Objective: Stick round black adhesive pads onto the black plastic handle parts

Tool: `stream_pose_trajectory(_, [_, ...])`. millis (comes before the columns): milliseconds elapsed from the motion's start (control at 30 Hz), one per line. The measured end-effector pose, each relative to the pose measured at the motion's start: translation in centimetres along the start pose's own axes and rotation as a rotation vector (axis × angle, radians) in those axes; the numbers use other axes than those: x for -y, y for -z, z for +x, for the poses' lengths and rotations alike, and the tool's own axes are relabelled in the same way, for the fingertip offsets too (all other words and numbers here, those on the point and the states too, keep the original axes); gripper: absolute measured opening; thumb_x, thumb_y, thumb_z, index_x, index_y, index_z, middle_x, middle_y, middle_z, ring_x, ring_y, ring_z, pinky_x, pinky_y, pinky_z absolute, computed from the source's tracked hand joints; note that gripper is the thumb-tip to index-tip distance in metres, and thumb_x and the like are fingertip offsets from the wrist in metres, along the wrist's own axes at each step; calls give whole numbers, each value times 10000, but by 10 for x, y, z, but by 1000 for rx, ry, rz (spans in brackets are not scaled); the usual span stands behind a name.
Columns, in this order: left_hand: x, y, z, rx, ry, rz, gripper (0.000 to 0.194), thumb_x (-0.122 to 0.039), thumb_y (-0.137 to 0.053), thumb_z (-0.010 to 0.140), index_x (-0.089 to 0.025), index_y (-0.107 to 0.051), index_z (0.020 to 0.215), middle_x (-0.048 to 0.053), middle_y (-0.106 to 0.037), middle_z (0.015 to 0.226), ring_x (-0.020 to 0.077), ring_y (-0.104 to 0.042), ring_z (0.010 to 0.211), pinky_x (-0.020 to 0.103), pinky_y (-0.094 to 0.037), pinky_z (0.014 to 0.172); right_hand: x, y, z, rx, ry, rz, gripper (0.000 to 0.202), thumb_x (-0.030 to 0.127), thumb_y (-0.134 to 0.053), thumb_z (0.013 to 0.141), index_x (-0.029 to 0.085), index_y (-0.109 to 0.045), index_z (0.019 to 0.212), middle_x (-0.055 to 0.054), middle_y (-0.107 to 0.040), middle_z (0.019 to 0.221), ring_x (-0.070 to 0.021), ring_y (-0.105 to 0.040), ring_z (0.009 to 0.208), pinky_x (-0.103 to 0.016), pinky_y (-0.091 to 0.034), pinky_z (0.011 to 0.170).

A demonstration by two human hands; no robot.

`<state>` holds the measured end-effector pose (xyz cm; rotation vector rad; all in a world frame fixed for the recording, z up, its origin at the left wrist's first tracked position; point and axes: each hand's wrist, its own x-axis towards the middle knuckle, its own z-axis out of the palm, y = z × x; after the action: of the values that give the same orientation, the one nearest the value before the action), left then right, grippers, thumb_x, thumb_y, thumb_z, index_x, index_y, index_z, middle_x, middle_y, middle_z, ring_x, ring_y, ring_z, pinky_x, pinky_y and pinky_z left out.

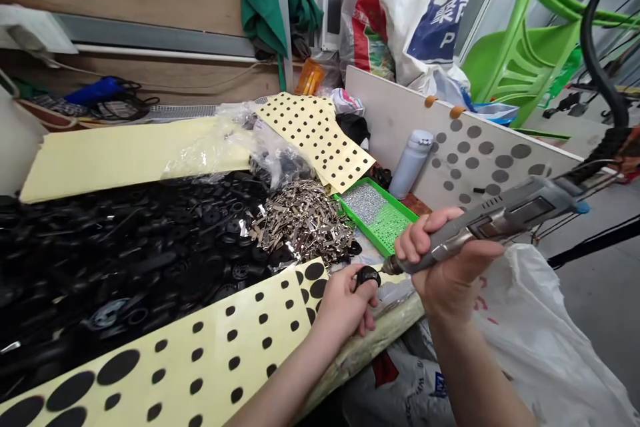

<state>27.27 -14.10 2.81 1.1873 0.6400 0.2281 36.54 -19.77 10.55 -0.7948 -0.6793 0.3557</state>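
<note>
A small round black part [369, 275] is pinched in my left hand [345, 300], close to the table's front edge. My right hand [443, 263] is wrapped round a grey electric screwdriver [480, 217], which lies slantwise with its tip pointing down and left. That tip meets the black part or comes very near it; I cannot tell which. Just beyond my hands is a green perforated tray [393, 227] with many tiny silvery screws [365, 203] at its far end. Left of the tray rises a heap of small metal clips [300, 220].
Black plastic parts [150, 247] cover the table's left. Yellow sheets with black dots [220, 340] lie along the front; another dotted sheet [320, 137] lies behind the clips. A grey bottle [411, 163] stands by a white board [480, 147]. White plastic bags [540, 320] hang at right.
</note>
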Motion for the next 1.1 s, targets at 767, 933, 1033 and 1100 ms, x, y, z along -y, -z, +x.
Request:
stream_pose_trajectory(767, [-2,4,-14,-23,95,24,89,-161,-496,791,-168,-553,860,-68,-507,480,105,-467,272,174,-288,252,-26,2,-11,278,-76,59,466,619,-791,616,237,-573,768,74,-493,535,-86,-411,399,-225,-377,400])
stream_pose_trajectory(933, [-3,4,-13,-54,117,66,108,-144,-477,821,-168,-567,876,-69,-499,467,102,-455,269,171,-288,246,-27,2,-11,356,-109,63,364,510,-794,690,238,-574,792,68,-503,571,-88,-430,424,-231,-386,419])
stream_pose_trajectory(1033, [-2,5,-13,-51,131,56,122,-128,-472,825,-163,-569,890,-70,-495,458,104,-450,262,172,-283,243,-28,3,-10,372,-121,84,358,506,-789,699,231,-582,798,68,-503,575,-83,-428,429,-225,-384,423])
stream_pose_trajectory(1100, [-2,6,-13,-45,137,50,119,-122,-474,822,-158,-567,888,-69,-496,458,105,-449,259,174,-284,240,-28,3,-10,369,-123,90,371,523,-786,695,228,-586,796,69,-503,570,-81,-424,424,-221,-380,420])
